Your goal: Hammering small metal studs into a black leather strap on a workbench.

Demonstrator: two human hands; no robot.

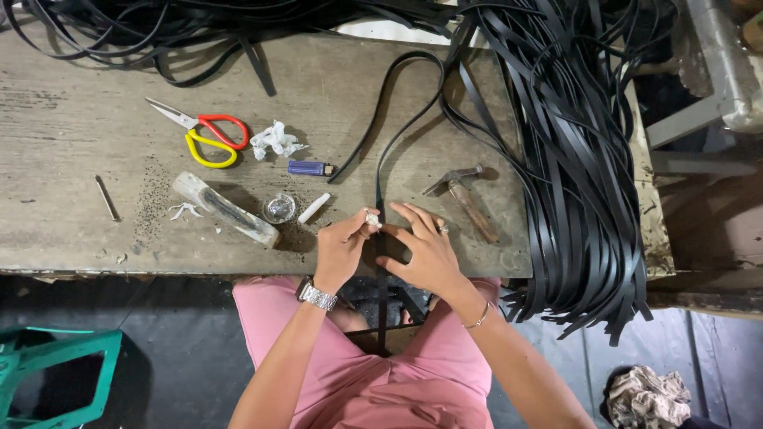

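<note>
The left hand point(343, 248) pinches a small white lump point(372, 218) against the black strap point(381, 262). The right hand point(425, 250) lies flat, pinning the strap to the tabletop point(71, 230). Farther off lie a hammer point(465, 199) and scissors point(208, 137).

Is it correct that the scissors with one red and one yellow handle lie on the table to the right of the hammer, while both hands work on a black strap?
Not quite. In the head view the scissors lie to the left of the hammer, not to its right. The rest stands: one handle is red and one yellow, they lie on the table, and the left hand and the right hand work on a black strap.
</note>
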